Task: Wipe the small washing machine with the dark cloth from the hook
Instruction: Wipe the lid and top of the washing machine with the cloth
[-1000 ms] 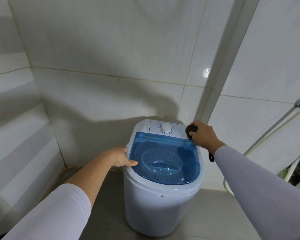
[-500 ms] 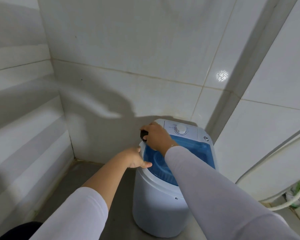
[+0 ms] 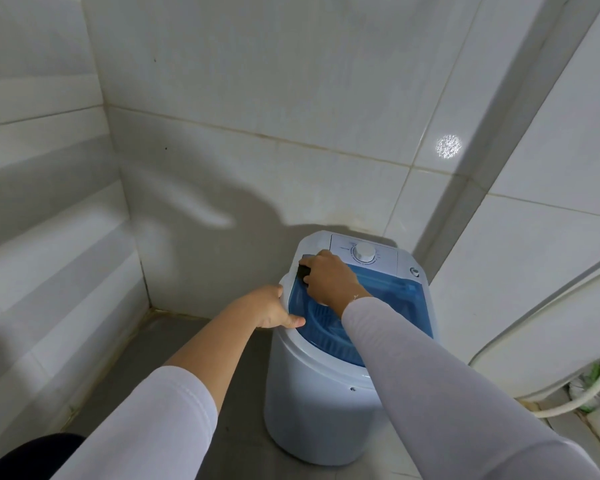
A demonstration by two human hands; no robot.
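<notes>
Small washing machine (image 3: 312, 410) stands upright on the grey floor (image 3: 236, 393) in a tiled corner, long axis vertical, white drum body below. Its control panel with the white dial (image 3: 364, 252) faces the rear wall; the translucent blue lid (image 3: 395, 299) slopes down toward the camera and is closed.

Right hand (image 3: 329, 278) reaches across the lid to the machine's rear-left rim, fingers curled and closed around the dark cloth (image 3: 303, 271). Only a small bunched part of the cloth shows past the knuckles, pressed against the rim where lid meets white top; its overall shape cannot be told.

Left hand (image 3: 272, 308) grips the left rim of the machine, thumb lying on the lid edge, fingers wrapped down the outside.

A white hose (image 3: 568, 401) curves along the floor to the right, well apart from the machine.
</notes>
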